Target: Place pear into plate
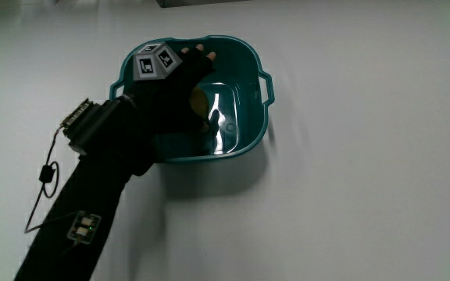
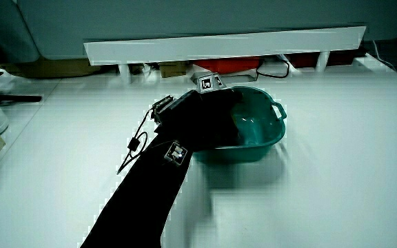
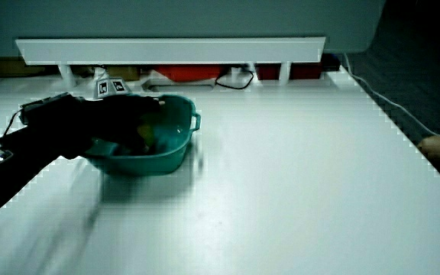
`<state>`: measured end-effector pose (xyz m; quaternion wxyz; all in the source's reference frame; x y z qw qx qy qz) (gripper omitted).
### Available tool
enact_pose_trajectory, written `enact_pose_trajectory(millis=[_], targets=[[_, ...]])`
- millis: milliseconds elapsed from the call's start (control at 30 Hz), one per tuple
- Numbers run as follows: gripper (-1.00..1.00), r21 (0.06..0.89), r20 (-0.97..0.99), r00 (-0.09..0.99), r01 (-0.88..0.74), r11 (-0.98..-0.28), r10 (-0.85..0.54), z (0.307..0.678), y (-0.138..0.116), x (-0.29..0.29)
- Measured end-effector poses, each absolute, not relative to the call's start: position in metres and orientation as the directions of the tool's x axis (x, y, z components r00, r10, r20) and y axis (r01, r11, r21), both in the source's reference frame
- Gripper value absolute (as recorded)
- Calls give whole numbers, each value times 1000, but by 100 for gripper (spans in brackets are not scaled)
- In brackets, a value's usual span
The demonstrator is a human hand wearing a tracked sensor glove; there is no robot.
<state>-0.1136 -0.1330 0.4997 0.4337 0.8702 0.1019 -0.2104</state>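
- Black-gloved hand [image 1: 180, 87] reaching down inside the teal plastic basin with two side handles [image 1: 261, 109], forearm laid across the rim nearest the person — a reach-in posture that suits lowering something to the floor of the basin rather than dropping it from above.
- Fingers curled around a small yellowish pear [image 1: 200, 103], only a sliver of it showing past the glove in the main view; in a side view a dull yellow-green patch [image 3: 145, 136] low in the basin under the hand.
- Pear apparently at or near the basin floor; cannot tell whether resting there or just off it.
- Small patterned cube [image 1: 155, 61] on the back of the glove, turned upward — palm therefore facing down onto the fruit.
- Basin serving as the task's plate, standing alone on the white table [image 1: 366, 195], near the low white partition [image 2: 226, 45] in both side views.
- Judged close to done: release and withdrawal remaining.
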Motion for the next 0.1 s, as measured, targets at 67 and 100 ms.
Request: enact_pose_trajectory(millis=[67,100], targets=[[-100,689,-509,861,403,-602,-5,503,-137,-124],[-100,678,-526,850,417,-605,-4,499,-138,-131]])
